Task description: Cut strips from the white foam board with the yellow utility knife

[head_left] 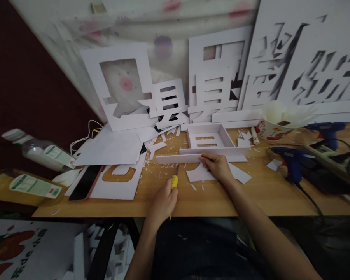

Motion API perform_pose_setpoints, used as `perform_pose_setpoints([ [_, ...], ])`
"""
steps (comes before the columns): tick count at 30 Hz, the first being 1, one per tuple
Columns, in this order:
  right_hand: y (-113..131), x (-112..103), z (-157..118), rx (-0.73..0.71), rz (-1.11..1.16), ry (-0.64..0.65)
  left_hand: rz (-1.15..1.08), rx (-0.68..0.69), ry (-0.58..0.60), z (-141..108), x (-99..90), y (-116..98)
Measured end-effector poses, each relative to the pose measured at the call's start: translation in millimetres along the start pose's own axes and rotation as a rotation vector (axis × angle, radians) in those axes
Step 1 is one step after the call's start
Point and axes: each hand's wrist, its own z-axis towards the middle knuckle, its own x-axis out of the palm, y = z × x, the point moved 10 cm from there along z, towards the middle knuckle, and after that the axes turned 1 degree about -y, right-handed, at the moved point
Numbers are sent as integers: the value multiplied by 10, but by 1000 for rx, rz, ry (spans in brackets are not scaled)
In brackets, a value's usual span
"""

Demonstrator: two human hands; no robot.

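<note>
My left hand (162, 200) is wrapped round a yellow craft knife (174, 182), its blade pointing up and away from me, just below a narrow white foam-board strip (177, 158). The right end of that strip is pinched in the fingers of my right hand (217, 165). Directly behind it stands a partly walled white board character (226, 137) with slots cut in its base and another strip along its front. Under my right wrist lie flat white offcuts (200, 174). Whether the blade touches the strip I cannot tell.
Two blue glue guns (293, 159) with cords and a paper tub (275, 130) of translucent sticks are at right. A phone (86, 182), white sheets (111, 146) and bottles (36, 186) occupy the left. Cut-out boards (119, 85) lean along the back; scraps litter the wooden table (192, 204).
</note>
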Motion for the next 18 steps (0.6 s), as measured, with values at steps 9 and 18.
perform_pose_setpoints([
  [9,13,7,1,-10,-10,-5,90,-3,-46,84,-12,-75],
  [18,31,9,1,-18,-54,4,170,-25,-51,111,0,-118],
])
